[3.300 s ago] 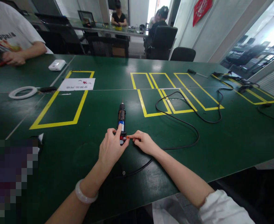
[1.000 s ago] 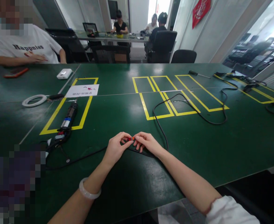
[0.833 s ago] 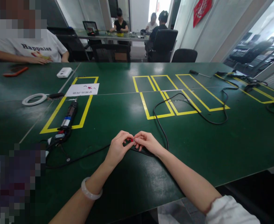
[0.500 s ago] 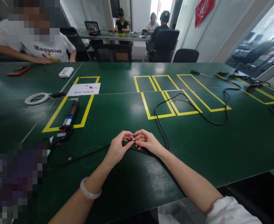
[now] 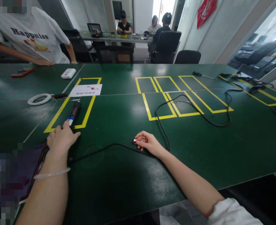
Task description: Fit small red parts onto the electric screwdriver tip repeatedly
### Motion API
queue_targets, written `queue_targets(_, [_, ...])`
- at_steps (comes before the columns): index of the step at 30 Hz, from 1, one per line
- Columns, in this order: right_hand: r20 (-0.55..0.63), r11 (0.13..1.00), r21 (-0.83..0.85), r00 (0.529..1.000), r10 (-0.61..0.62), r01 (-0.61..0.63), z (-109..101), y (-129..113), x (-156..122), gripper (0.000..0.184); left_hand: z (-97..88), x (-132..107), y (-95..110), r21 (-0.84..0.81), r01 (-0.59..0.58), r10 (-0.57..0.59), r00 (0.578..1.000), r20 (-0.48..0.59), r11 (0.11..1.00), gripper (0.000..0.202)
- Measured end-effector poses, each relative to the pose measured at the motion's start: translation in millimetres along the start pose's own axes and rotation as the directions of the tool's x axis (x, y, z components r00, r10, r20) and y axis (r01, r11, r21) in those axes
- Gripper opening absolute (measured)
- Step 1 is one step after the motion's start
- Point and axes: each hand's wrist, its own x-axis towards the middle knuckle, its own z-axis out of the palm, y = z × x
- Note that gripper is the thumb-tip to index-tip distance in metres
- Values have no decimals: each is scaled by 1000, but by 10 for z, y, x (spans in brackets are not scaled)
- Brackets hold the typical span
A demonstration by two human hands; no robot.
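Note:
My left hand [image 5: 62,136] is stretched out, palm down, at the near end of a black cylindrical tool with a blue band, which looks like an electric screwdriver [image 5: 74,109]. Its fingers and thumb are spread, and they hide the tool's near end. Whether the fingertips touch the tool I cannot tell. In front of me, my right hand [image 5: 149,143] is closed in a pinch on a small red, white and orange part [image 5: 135,140], too small to name. A black cable [image 5: 114,144] runs along the table just below that hand.
Yellow tape outlines [image 5: 161,118] mark the green table [image 5: 119,175]. A paper sign [image 5: 86,90], a white box [image 5: 68,73], a white coil [image 5: 38,99], red-handled pliers [image 5: 22,72] and a screwdriver [image 5: 203,75] lie farther off. A person [image 5: 32,37] leans at the far left.
My left hand has left the small part and moved left to the black tool, its fingers spreading. My right hand stays in place, still pinching the part. The person opposite has risen higher.

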Motion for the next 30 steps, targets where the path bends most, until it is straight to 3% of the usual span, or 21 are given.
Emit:
queue_targets(2, [7,1000,1,1000,0,0,-1,-5,-1,34,39,79,-92,43,83,-88,990,112,996,66])
queue_targets(4, [13,1000,-5,1000,0,0,1,-13,-3,33,62,86,-78,54,85,-91,986,140,995,65])
queue_targets(7, [13,1000,-29,1000,3,-3,8,-29,-8,32,59,-33,79,48,15,-20,995,95,999,63])
queue_targets(13, [-16,999,-37,1000,-24,24,2,-20,0,31,49,-520,527,73,-153,149,987,58,985,71])
queue_targets(18, [-46,1000,-8,999,-26,26,-16,1,18,32,85,-902,868,44,-330,330,944,26,943,74])
queue_targets(24, [-90,994,-83,993,-71,64,-51,-30,14,32,96,-1222,1245,-13,-440,440,898,-12,898,72])
queue_targets(30, [-117,985,-162,990,-83,64,-133,-40,9,30,110,-1408,1400,-126,-518,523,852,10,846,77])
